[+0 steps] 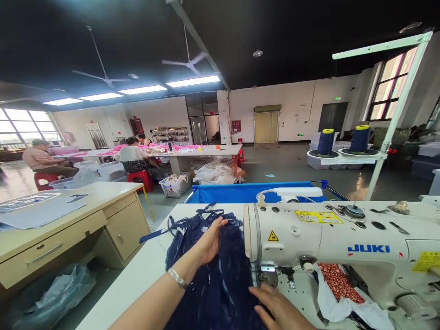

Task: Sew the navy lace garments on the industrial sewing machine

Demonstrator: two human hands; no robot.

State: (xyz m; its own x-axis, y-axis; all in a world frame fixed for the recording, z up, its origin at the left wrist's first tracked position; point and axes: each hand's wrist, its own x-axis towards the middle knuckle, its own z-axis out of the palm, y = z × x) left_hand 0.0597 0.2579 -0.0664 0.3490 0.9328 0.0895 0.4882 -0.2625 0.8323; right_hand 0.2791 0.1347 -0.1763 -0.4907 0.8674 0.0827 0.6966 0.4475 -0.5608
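Hands flat on navy fabric [213, 279] — left hand [209, 243] fingers spread, right hand [278, 307] fingers open — beside sewing machine [343, 238].

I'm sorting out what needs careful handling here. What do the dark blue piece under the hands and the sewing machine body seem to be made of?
The navy fabric looks like thin, soft woven cloth, possibly semi-sheer: it bunches into loose folds under the left hand and right hand. The sewing machine body looks like cream-painted metal with a smooth, slightly glossy finish, though plastic covers can't be excluded.

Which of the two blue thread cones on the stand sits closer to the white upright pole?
The right-hand cone, nearest the slanted pole. The other cone stands further left on the same shelf.
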